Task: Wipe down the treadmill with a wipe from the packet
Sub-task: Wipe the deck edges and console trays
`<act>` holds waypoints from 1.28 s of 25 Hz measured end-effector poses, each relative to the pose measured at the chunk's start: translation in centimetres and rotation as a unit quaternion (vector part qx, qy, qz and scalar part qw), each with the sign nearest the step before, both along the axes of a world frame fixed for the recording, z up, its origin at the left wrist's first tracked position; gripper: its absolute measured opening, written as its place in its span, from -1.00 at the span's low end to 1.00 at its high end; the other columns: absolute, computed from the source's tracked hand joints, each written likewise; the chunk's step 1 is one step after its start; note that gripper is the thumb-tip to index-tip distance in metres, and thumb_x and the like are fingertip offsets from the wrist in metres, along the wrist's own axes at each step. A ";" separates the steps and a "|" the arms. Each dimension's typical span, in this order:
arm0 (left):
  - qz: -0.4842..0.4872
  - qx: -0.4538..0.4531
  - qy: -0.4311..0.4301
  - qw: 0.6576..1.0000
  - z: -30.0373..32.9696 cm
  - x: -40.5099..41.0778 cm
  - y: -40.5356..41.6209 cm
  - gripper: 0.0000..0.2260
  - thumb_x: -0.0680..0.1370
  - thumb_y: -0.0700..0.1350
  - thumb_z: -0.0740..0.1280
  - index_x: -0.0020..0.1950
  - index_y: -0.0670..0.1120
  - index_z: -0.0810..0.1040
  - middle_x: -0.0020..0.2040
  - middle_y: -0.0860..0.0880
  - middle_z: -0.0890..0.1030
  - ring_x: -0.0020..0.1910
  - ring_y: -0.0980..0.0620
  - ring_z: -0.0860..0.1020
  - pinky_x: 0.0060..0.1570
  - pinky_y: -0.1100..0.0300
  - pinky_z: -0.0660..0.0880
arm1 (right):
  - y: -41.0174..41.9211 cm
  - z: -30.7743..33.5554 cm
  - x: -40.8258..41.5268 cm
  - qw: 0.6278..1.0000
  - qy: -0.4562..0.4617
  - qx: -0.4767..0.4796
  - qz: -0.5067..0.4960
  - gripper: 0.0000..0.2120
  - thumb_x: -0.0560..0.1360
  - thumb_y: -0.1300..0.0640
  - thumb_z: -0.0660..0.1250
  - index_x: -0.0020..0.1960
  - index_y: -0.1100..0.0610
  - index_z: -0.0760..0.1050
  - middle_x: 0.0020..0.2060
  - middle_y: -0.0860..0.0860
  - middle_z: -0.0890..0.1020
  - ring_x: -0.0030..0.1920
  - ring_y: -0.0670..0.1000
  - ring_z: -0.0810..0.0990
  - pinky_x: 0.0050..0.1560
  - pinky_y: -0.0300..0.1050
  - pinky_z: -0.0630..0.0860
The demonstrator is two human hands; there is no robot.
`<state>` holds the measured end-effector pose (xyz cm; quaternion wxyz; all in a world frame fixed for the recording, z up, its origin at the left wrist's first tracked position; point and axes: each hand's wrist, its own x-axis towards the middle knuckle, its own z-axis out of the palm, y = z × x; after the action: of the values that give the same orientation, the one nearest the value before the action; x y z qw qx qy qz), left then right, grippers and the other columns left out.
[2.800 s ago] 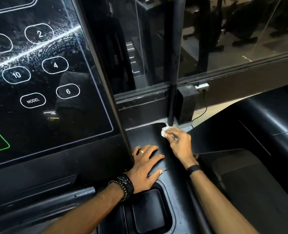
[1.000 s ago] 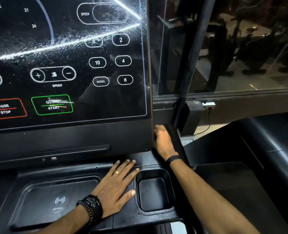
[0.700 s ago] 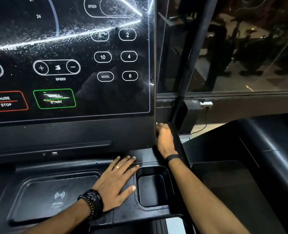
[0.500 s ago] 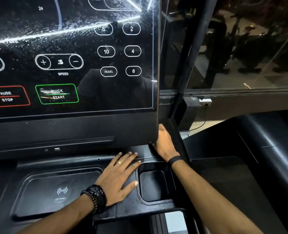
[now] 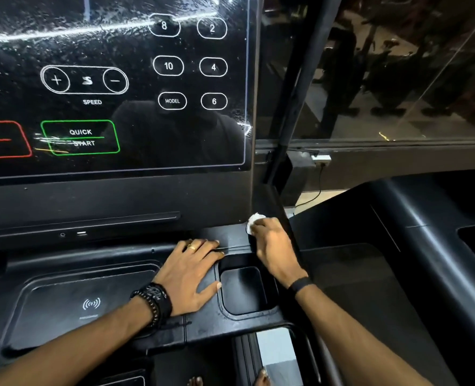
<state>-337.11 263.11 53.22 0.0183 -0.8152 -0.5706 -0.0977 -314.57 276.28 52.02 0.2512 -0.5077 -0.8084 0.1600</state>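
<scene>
The black treadmill console (image 5: 119,196) fills the left of the head view, its glossy screen streaked with wet marks. My right hand (image 5: 275,246) is closed on a small crumpled white wipe (image 5: 254,222), pressing it against the console's lower right corner where the screen panel meets the tray. My left hand (image 5: 191,271) lies flat with fingers spread on the black tray (image 5: 63,302), between the wireless charging pad and a square cup holder (image 5: 243,291). The wipe packet is not in view.
A dark upright post (image 5: 294,107) and a glass partition (image 5: 397,65) stand just behind the console's right edge. A neighbouring black treadmill (image 5: 425,224) lies to the right. My toes (image 5: 194,381) show at the bottom edge.
My right hand has come out from behind the console's right edge and moved down to its lower corner, so the wipe now shows. The left hand has stayed flat on the tray.
</scene>
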 end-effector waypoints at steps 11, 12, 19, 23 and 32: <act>-0.014 -0.008 0.001 1.000 0.2 -0.1 -0.4 -0.46 0.49 0.26 0.23 0.35 -0.01 0.56 0.37 0.00 0.54 0.26 -0.07 0.52 0.15 0.06 0.27 | -3.2 -0.1 1.9 0.995 0.045 -0.005 -0.087 -0.80 0.44 0.33 0.25 -0.06 0.25 0.64 -0.10 0.15 0.60 -0.04 0.10 0.51 0.02 -0.11 0.41; -0.025 -0.006 0.002 1.000 0.2 -0.5 -0.2 -0.46 0.50 0.26 0.22 0.36 -0.01 0.56 0.38 0.00 0.54 0.27 -0.06 0.52 0.15 0.06 0.29 | -3.8 -0.1 1.8 0.999 0.010 -0.004 -0.036 -0.81 0.43 0.39 0.30 -0.03 0.28 0.64 -0.06 0.18 0.60 -0.01 0.10 0.49 0.05 -0.07 0.41; -0.097 0.011 -0.036 0.995 0.2 -5.1 0.1 -0.64 0.61 0.08 0.19 0.23 -0.09 0.63 0.33 -0.09 0.58 0.24 -0.11 0.55 0.21 0.05 0.43 | -5.6 -0.1 0.9 0.999 -0.018 -0.011 -0.036 -0.80 0.41 0.43 0.33 -0.04 0.25 0.63 -0.03 0.15 0.60 0.01 0.13 0.51 0.02 -0.09 0.40; -0.105 0.005 -0.030 0.994 0.0 -6.5 -0.6 -0.61 0.65 0.05 0.14 0.31 -0.10 0.59 0.39 -0.11 0.53 0.33 -0.12 0.50 0.34 0.07 0.42 | -2.6 0.5 -0.5 0.997 0.018 -0.003 -0.075 -0.76 0.37 0.37 0.22 -0.10 0.18 0.61 -0.12 0.06 0.60 -0.06 0.11 0.54 -0.05 -0.08 0.49; -0.075 -0.028 -0.020 0.997 -0.4 -11.5 -4.1 -0.51 0.67 0.13 0.07 0.52 -0.08 0.42 0.55 -0.10 0.37 0.51 -0.09 0.36 0.49 -0.05 0.21 | -6.5 1.6 -7.0 0.993 0.000 0.016 0.120 -0.62 0.67 0.06 0.08 0.20 0.26 0.58 0.17 0.19 0.63 0.26 0.17 0.50 0.38 -0.08 0.36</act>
<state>-348.60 259.04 52.80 -0.0234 -0.8539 -0.5104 -0.0988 -321.62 269.79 53.64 0.2386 -0.4028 -0.8660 0.1757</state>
